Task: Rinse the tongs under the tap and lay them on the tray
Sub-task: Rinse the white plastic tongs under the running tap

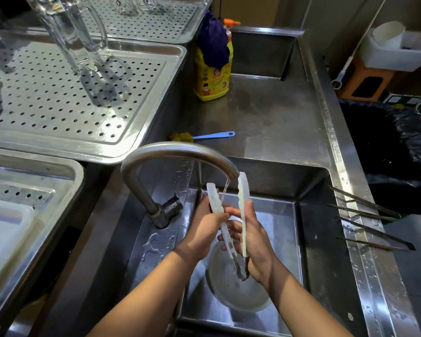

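Observation:
White-tipped metal tongs [242, 190] stand tips-up over the sink, spread apart in a V under the curved tap [178, 150]. A thin stream of water [225, 190] falls between the two tips. My left hand [204, 229] grips the left arm of the tongs. My right hand [255, 237] holds the right arm, with its fingers curled around it. The perforated steel tray [58, 110] lies to the upper left, with a clear glass jug [78, 42] standing on it.
A round steel bowl [241, 300] sits in the sink basin [314, 239] under my hands. Two pairs of metal tongs [370, 222] lie across the sink's right rim. A yellow detergent bottle [213, 79], a blue-handled brush [204, 136] and a black-lined bin [394, 147] stand behind and right.

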A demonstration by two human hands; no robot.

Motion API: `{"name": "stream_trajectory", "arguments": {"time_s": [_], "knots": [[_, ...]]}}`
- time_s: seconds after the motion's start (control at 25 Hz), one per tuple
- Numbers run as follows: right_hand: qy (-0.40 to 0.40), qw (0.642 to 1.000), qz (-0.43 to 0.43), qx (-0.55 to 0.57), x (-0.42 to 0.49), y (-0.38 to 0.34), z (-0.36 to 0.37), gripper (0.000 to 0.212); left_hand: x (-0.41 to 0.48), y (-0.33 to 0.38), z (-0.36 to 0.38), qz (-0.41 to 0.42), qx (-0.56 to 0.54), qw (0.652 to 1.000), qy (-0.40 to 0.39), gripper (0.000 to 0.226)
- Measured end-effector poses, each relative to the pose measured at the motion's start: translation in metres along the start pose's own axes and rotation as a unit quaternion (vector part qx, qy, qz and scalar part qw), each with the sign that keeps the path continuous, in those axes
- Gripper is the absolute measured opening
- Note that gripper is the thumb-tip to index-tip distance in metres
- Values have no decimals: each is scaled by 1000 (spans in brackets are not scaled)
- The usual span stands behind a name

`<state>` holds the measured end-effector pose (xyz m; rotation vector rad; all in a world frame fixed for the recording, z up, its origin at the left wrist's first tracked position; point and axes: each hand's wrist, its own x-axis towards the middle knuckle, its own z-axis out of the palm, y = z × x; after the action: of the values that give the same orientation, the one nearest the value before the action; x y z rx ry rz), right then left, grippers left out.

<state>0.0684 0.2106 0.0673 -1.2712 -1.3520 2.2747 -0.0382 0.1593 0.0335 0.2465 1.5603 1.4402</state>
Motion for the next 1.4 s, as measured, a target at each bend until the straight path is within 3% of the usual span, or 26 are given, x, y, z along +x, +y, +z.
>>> {"name": "stream_trajectory", "arguments": {"time_s": [0.08,0.2,0.4,0.52,0.68,0.84,0.96,1.08,1.16,1.2,1.32,1.4], "knots": [[8,1000,-5,4,-2,3,-2,72,-1,-6,4,-3,35,999,-8,23],[5,1000,-5,16,-10,9,-10,67,8,-4,13,59,75,994,52,11],[24,999,-34,-18,-23,17,-21,60,15,-6,23,20,70,989,127,41],[40,995,-65,-69,-22,20,-23,53,17,-2,19,7,59,989,136,49],[48,987,-67,-135,-12,20,-24,44,16,3,13,-40,31,995,91,36],[11,986,-56,-156,8,9,-17,39,13,7,4,0,-57,998,32,20],[40,980,-64,-183,25,-10,-3,33,9,8,3,8,-165,986,-19,44],[83,934,-135,-321,27,-15,4,31,16,18,2,35,-141,989,-17,53],[88,896,-186,-394,22,-4,4,37,23,36,3,-7,-191,981,-20,47],[82,894,-196,-396,19,3,2,38,25,44,4,-30,-222,974,-27,44],[3,971,-98,-216,11,14,2,27,35,54,8,-15,-274,961,-1,52],[-28,983,-56,-175,12,12,3,24,37,55,7,20,-264,964,23,52]]}}
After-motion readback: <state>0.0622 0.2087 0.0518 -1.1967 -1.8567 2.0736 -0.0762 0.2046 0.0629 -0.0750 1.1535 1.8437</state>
